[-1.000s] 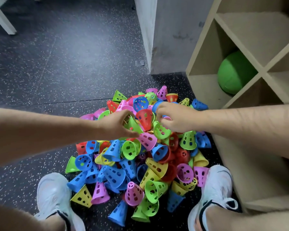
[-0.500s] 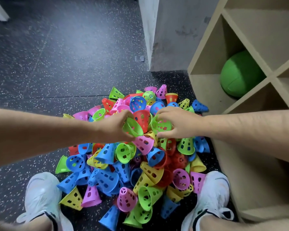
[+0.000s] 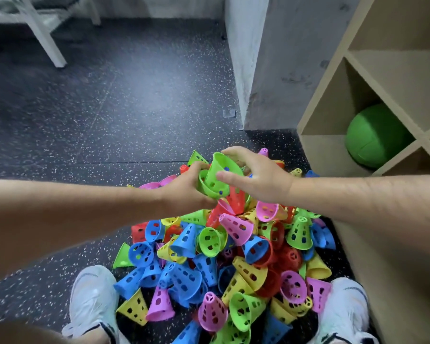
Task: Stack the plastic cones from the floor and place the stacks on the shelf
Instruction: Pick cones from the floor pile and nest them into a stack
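A heap of small perforated plastic cones in blue, green, yellow, pink and red lies on the dark floor between my feet. Above its far side my left hand grips a green cone from below. My right hand pinches a second green cone by its wide rim and holds it pressed into the first one. The wooden shelf stands at the right, its lower compartment close to the heap.
A green ball sits in the shelf's lower compartment. A grey pillar rises behind the heap. White furniture legs stand at the far left. My white shoes flank the heap.
Both hands rose from the heap, each with a green cone. The two cones, apart before, now meet and nest. The camera tilted up, showing more floor and shelf.
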Action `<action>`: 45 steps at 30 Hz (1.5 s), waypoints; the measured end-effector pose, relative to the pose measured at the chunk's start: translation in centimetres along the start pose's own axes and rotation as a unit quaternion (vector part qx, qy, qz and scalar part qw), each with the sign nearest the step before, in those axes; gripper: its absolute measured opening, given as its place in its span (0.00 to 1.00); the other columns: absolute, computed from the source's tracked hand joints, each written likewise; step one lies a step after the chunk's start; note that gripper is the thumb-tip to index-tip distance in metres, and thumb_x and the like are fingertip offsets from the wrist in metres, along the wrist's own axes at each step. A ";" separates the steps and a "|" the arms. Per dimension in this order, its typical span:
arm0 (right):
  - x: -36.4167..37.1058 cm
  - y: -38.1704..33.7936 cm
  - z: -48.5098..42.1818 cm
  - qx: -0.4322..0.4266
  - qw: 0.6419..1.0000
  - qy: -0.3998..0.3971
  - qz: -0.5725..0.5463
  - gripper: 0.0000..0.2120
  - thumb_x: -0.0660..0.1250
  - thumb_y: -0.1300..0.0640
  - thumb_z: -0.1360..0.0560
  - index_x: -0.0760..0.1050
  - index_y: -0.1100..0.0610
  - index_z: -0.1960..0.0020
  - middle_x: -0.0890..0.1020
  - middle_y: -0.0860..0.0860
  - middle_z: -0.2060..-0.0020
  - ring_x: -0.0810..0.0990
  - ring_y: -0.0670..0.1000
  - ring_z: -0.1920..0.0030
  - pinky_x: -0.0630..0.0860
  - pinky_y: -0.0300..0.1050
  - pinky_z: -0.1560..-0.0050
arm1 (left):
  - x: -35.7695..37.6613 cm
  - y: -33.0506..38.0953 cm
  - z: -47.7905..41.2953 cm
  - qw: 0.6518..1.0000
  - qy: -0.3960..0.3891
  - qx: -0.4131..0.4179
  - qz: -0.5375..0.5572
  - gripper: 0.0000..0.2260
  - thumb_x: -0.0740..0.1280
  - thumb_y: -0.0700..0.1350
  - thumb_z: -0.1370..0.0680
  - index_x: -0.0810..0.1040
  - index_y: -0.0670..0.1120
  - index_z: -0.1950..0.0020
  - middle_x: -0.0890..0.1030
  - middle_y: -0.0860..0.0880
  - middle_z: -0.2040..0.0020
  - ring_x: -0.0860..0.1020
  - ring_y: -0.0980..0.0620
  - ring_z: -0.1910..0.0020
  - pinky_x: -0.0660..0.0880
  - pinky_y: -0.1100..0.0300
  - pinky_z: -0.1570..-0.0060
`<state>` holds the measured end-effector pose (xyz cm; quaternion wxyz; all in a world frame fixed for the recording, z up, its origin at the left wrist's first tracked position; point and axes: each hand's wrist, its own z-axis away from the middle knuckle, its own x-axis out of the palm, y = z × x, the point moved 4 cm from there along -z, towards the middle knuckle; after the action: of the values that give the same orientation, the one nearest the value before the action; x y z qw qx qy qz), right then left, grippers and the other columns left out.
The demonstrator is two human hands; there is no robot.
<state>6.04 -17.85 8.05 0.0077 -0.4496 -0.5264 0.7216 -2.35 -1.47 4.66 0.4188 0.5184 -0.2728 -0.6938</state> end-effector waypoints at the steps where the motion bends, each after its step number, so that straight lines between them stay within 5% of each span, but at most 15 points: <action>1: 0.6 -0.1 0.0 0.002 1.000 -0.014 -0.005 0.25 0.69 0.37 0.25 0.70 0.45 0.32 0.80 0.40 0.43 0.78 0.37 0.42 0.75 0.44 0.39 | -0.1 0.2 -0.2 1.000 0.004 0.005 0.019 0.30 0.77 0.37 0.28 0.67 0.49 0.31 0.82 0.49 0.52 0.80 0.58 0.62 0.80 0.59 0.60; 6: 3.1 0.4 -0.3 0.031 0.997 -0.055 -0.032 0.31 0.67 0.31 0.28 0.66 0.39 0.29 0.79 0.37 0.39 0.77 0.38 0.40 0.75 0.46 0.36 | -0.2 0.1 -0.3 0.998 -0.001 0.017 0.059 0.30 0.82 0.42 0.31 0.70 0.48 0.35 0.82 0.50 0.53 0.81 0.59 0.60 0.81 0.58 0.57; 9: 4.1 0.3 -0.5 0.045 0.994 -0.100 -0.011 0.37 0.63 0.26 0.31 0.61 0.36 0.24 0.71 0.35 0.31 0.71 0.37 0.33 0.69 0.37 0.34 | 0.0 -0.9 0.1 0.998 0.008 -0.001 0.059 0.27 0.81 0.44 0.28 0.69 0.48 0.35 0.81 0.51 0.55 0.78 0.60 0.64 0.77 0.63 0.65; 11: 4.6 0.2 -0.5 0.043 0.987 -0.153 0.027 0.37 0.62 0.30 0.28 0.57 0.38 0.22 0.68 0.35 0.32 0.66 0.35 0.35 0.63 0.31 0.40 | 0.3 -1.9 0.3 0.999 0.009 -0.015 0.044 0.27 0.80 0.49 0.28 0.70 0.48 0.35 0.81 0.51 0.54 0.78 0.57 0.60 0.78 0.59 0.61; 15: 4.9 1.2 -0.6 0.053 0.983 -0.158 0.071 0.35 0.57 0.32 0.23 0.62 0.50 0.22 0.71 0.45 0.29 0.70 0.42 0.34 0.65 0.38 0.37 | 1.1 -3.6 0.7 0.999 0.006 -0.037 -0.016 0.30 0.82 0.52 0.30 0.70 0.50 0.35 0.82 0.52 0.52 0.79 0.55 0.56 0.79 0.59 0.54; 18: 4.7 2.7 -0.6 0.043 0.977 -0.162 0.131 0.21 0.62 0.44 0.19 0.69 0.53 0.30 0.76 0.48 0.37 0.76 0.50 0.39 0.71 0.48 0.36 | 1.5 -4.6 1.0 0.998 -0.005 -0.056 -0.042 0.30 0.82 0.52 0.30 0.69 0.53 0.36 0.82 0.54 0.49 0.81 0.55 0.51 0.78 0.65 0.53; 22: 6.0 4.5 -0.1 -0.041 0.928 -0.218 0.301 0.22 0.65 0.53 0.23 0.68 0.53 0.30 0.74 0.49 0.36 0.73 0.52 0.37 0.70 0.44 0.39 | 1.5 -5.7 1.0 0.994 -0.026 -0.081 -0.065 0.33 0.83 0.52 0.31 0.68 0.52 0.33 0.81 0.54 0.48 0.81 0.59 0.52 0.77 0.68 0.57; 27: 8.4 4.5 0.6 -0.164 0.856 -0.215 0.440 0.28 0.68 0.43 0.26 0.68 0.50 0.29 0.69 0.51 0.32 0.71 0.56 0.39 0.75 0.55 0.43 | 1.3 -5.6 0.5 0.989 -0.044 -0.076 -0.121 0.35 0.82 0.54 0.31 0.68 0.52 0.31 0.81 0.53 0.46 0.81 0.55 0.50 0.77 0.61 0.54; 29: 8.9 4.4 0.6 -0.148 0.843 -0.213 0.471 0.32 0.68 0.35 0.28 0.67 0.48 0.29 0.67 0.53 0.34 0.71 0.57 0.40 0.77 0.54 0.46 | 1.5 -5.4 0.5 0.985 -0.048 -0.069 -0.148 0.35 0.82 0.55 0.31 0.67 0.50 0.31 0.80 0.52 0.46 0.80 0.52 0.49 0.78 0.57 0.52; 32: 9.3 5.0 0.7 -0.065 0.852 -0.226 0.468 0.37 0.70 0.31 0.31 0.65 0.46 0.29 0.66 0.54 0.38 0.73 0.58 0.43 0.76 0.52 0.53 | 1.9 -5.8 0.9 0.982 -0.058 -0.079 -0.164 0.36 0.82 0.54 0.30 0.66 0.50 0.30 0.80 0.50 0.46 0.81 0.49 0.49 0.82 0.51 0.51; 35: 9.9 5.6 1.3 -0.034 0.859 -0.244 0.449 0.34 0.74 0.38 0.31 0.66 0.48 0.31 0.66 0.54 0.42 0.75 0.58 0.46 0.71 0.49 0.61 | 2.0 -6.8 1.7 0.981 -0.063 -0.094 -0.159 0.33 0.82 0.54 0.30 0.67 0.52 0.34 0.81 0.51 0.49 0.81 0.53 0.53 0.78 0.58 0.60; 41: 8.9 5.5 1.6 0.032 0.879 -0.242 0.408 0.34 0.77 0.46 0.31 0.65 0.53 0.32 0.72 0.55 0.45 0.78 0.58 0.51 0.71 0.47 0.64 | 2.8 -8.6 2.9 0.980 -0.083 -0.112 -0.145 0.31 0.82 0.54 0.31 0.67 0.54 0.36 0.81 0.52 0.49 0.82 0.54 0.54 0.79 0.60 0.60; 45: 6.0 4.4 0.6 0.072 0.907 -0.239 0.338 0.24 0.76 0.46 0.29 0.66 0.55 0.45 0.76 0.51 0.55 0.74 0.53 0.61 0.65 0.46 0.69 | 3.0 -8.9 3.0 0.980 -0.091 -0.119 -0.132 0.32 0.82 0.54 0.31 0.67 0.53 0.35 0.82 0.51 0.49 0.83 0.53 0.54 0.82 0.57 0.59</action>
<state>4.12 -17.31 0.85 -0.3304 -0.4127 -0.2751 0.8030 -8.15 0.27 -3.10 0.3553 0.4312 -0.1545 -0.8148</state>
